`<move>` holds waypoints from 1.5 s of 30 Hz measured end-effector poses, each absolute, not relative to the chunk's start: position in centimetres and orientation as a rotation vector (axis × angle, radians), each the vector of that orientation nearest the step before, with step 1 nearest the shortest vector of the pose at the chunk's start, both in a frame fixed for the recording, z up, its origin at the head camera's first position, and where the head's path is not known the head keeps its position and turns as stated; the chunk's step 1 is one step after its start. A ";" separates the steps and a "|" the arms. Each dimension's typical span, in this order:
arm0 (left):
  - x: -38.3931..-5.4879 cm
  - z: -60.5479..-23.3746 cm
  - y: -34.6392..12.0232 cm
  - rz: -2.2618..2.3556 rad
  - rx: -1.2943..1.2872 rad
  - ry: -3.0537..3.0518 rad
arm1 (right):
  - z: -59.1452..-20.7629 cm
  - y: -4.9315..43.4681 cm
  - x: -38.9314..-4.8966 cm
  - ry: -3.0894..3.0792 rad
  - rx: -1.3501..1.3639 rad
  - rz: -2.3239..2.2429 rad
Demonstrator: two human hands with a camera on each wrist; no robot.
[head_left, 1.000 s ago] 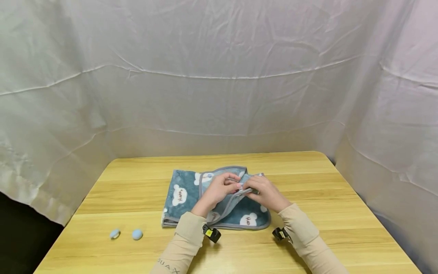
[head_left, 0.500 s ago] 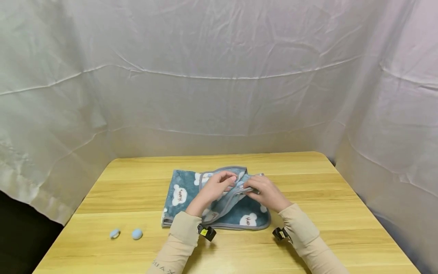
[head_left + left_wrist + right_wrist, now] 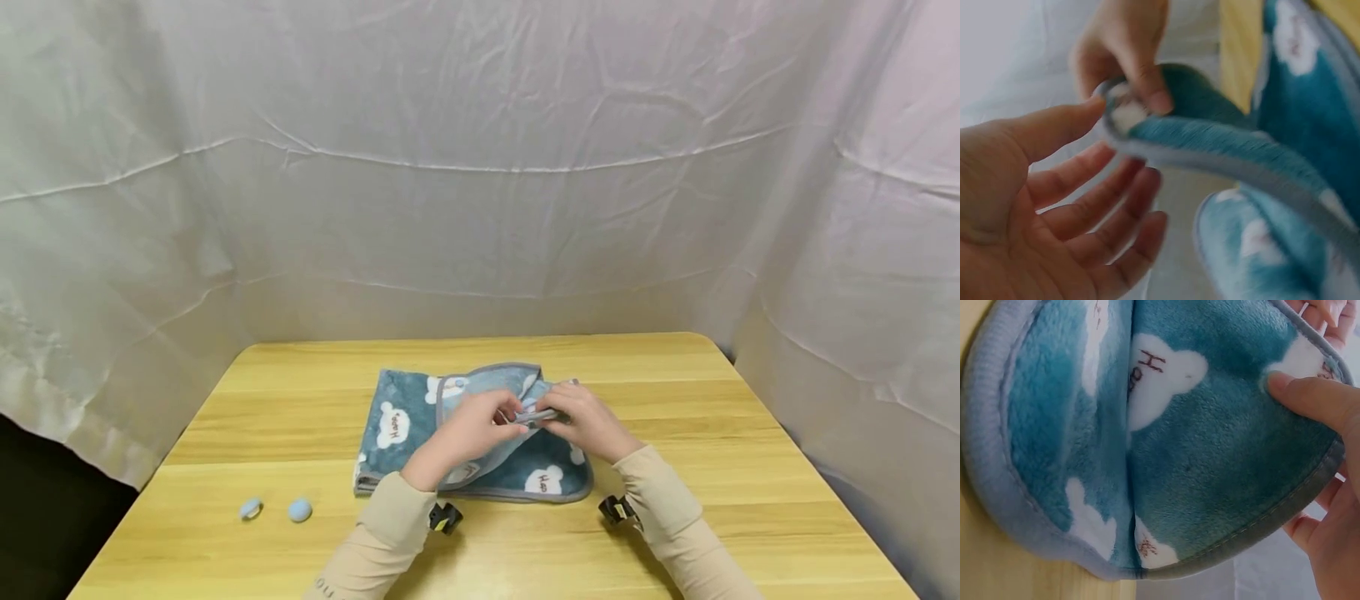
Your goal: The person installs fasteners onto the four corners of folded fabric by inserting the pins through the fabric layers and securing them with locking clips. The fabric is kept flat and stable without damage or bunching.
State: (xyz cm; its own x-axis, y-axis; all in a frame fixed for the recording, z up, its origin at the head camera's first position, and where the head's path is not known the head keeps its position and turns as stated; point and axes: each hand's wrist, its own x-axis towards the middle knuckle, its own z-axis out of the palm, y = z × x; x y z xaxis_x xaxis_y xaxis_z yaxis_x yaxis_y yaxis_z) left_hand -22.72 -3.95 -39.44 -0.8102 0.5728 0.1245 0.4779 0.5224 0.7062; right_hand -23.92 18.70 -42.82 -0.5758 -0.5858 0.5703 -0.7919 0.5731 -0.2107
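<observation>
A folded teal fleece blanket [image 3: 408, 458] with white bear-head patches and grey piping lies at the middle of the table. One corner of it is lifted. My right hand [image 3: 583, 418] grips that corner; in the right wrist view the thumb [image 3: 1300, 394] presses on the fleece while fingers pass behind the edge. My left hand [image 3: 468, 429] meets the same corner from the left. Its thumb [image 3: 1066, 128] and index finger pinch the piped edge in the left wrist view, the other fingers spread loosely below. A small pale blue spot [image 3: 460, 383] shows on the blanket's upper layer.
Two small light blue rounded pieces, one tilted [image 3: 251, 508] and one dome-up [image 3: 300, 510], lie on the wooden table [image 3: 225, 417] at front left. A pale cloth curtain [image 3: 480, 233] surrounds the back and sides.
My left hand first drew back from the edge, then came in again to the lifted corner, its forearm lower and further left. The right hand keeps its hold nearly in place.
</observation>
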 end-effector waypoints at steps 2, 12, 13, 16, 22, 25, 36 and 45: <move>-22.6 -39.7 -3.4 1.149 0.924 2.670 | -42.8 18.7 -23.9 -2.391 1.106 0.640; -22.9 -39.8 -2.4 1.181 0.885 2.668 | -42.3 19.2 -23.9 -2.426 1.097 0.631; -23.1 -39.7 -2.5 1.202 0.868 2.654 | -42.2 19.4 -23.9 -2.419 1.090 0.625; -23.8 -39.6 -3.0 1.281 0.812 2.618 | -41.6 20.4 -23.9 -2.390 1.038 0.620; -25.1 -39.6 -5.4 1.580 0.590 2.441 | -40.5 24.1 -23.1 -2.376 0.865 0.613; -25.9 -40.0 -6.8 1.750 0.440 2.321 | -40.2 26.3 -22.4 -2.377 0.807 0.573; -28.5 -43.9 -10.9 2.022 -0.005 2.149 | -41.7 30.9 -18.9 -2.608 0.751 0.499; -28.9 -46.2 -11.8 1.958 -0.100 2.139 | -43.2 31.0 -17.8 -3.221 0.815 0.899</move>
